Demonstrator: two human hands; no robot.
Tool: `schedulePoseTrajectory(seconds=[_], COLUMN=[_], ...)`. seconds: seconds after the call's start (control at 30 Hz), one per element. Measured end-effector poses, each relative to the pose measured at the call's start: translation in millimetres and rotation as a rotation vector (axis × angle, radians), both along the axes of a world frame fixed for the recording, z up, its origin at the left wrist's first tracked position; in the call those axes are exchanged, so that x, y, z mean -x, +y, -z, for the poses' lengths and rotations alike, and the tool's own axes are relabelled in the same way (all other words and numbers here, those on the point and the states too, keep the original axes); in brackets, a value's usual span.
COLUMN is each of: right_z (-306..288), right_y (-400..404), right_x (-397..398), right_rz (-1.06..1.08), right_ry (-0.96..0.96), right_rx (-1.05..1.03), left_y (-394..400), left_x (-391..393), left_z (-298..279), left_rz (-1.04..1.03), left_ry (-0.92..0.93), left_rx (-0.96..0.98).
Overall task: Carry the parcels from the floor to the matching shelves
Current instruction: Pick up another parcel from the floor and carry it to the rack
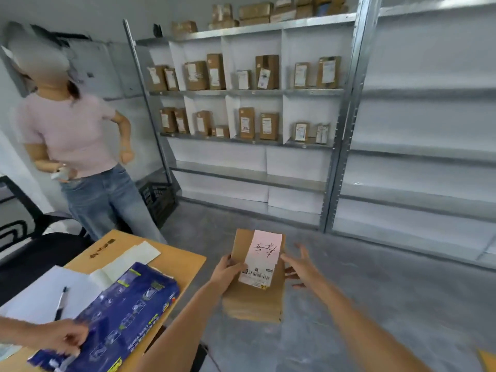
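Observation:
A brown cardboard parcel (pixel 255 299) with a pink and white label on top hangs in front of me above the grey floor. My left hand (pixel 225 269) grips its left edge, thumb on the label. My right hand (pixel 300 264) is at the parcel's right side with fingers spread, touching or nearly touching it. Straight ahead stands a metal shelving unit (pixel 247 92) with white dividers, and several labelled cardboard parcels stand upright in its two middle rows.
A wooden table (pixel 171 259) at my left carries papers, a pen and a blue package (pixel 118 315) that another person's hand (pixel 67 339) holds. A person in a pink top stands at the left. A black crate (pixel 158 202) sits by the shelf. Bare shelves (pixel 418 151) fill the right.

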State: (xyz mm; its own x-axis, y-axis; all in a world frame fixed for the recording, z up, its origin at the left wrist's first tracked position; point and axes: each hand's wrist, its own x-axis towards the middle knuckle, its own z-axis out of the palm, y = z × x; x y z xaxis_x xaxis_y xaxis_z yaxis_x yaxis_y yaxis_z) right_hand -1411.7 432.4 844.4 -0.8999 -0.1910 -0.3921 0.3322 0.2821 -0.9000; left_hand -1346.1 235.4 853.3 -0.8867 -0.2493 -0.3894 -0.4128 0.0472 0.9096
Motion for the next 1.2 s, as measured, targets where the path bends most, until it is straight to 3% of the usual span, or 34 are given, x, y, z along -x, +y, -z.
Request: schedulePoseTrajectory(seconds=[0.2,0.33,0.53,0.77,0.97,1.1,1.2], right_z=[-13,-9,5,12,-22,-38,-40], right_y=[66,113,178,251,303,343,369], right_x=[80,114,171,258,330,358,373], right_rz=[0.102,0.230,0.441,0.590,0.566,0.535,0.602], right_ry=[-0.052,-0.090,-0.134,-0.102,-0.011,0.066,0.085], right_rx=[-0.020,0.078,0.257,0.286,-0.028,-0.213,-0.172], left_y=[43,83,133,201,259,300,334], left_x=[119,176,254,355,439,481,508], left_z=[-20,-31,-26,-18,-22,-30,-36], left_rz=[0.263,0.458,0.528,0.682,0.595,0.381,0.291], left_ry=[0.028,0.025,-0.001,0.051,0.033,0.137,0.180], left_rx=[0.070,0.087,0.130,0.241,0.289,0.245,0.183])
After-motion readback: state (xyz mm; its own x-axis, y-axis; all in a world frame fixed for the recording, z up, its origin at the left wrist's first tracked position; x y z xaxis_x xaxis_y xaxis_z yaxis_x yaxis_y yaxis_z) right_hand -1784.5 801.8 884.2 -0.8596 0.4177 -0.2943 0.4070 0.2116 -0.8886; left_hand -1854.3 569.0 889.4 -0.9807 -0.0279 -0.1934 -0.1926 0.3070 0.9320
